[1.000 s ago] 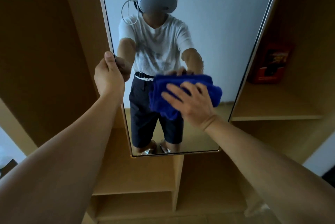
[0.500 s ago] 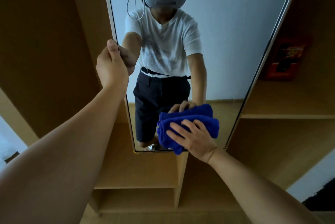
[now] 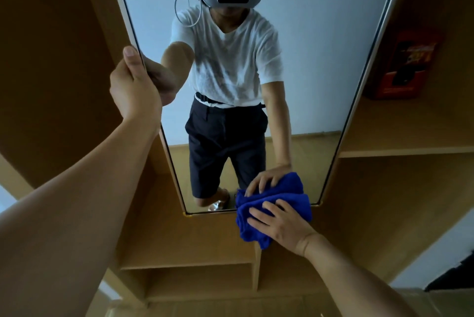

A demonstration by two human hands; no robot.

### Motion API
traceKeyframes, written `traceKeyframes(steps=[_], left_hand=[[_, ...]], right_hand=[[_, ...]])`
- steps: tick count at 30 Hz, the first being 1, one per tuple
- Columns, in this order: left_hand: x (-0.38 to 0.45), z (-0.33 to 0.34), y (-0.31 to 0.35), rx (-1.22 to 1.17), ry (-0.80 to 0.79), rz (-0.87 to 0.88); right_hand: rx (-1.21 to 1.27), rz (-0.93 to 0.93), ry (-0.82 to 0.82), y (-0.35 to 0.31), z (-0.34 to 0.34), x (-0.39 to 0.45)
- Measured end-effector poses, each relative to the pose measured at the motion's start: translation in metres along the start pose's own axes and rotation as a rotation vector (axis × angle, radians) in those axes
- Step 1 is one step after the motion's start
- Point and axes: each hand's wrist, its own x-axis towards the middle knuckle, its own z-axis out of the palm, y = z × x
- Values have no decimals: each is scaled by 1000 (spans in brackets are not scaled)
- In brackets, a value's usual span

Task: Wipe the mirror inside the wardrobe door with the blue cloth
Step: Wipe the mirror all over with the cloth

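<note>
Pressing blue cloth (image 3: 272, 205) on mirror (image 3: 302, 65), right hand (image 3: 280, 226)

shelf divider (image 3: 257, 268) below mirror (image 3: 307, 60)

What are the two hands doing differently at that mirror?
The left hand curls round the mirror's left edge, high up, and holds no cloth; the right hand lies with spread fingers on the blue cloth, pressing it at the mirror's bottom edge. Both are bare and touch the mirror or its cloth.
</note>
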Motion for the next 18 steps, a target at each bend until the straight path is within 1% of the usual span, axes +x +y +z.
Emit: traceKeyframes(steps=[6,11,14,18], left_hand=[[1,-2,1,3,18,-20],[1,-2,2,22,24,-54],[-2,-2,5,33,15,-79],[-7,-5,12,64,-6,-125]], right_hand=[[-16,42,-106,19,-1,-25],[-113,27,-117,41,-12,-39],[-159,60,-9,58,-34,-36],[-195,85,244,80,-77,-5]])
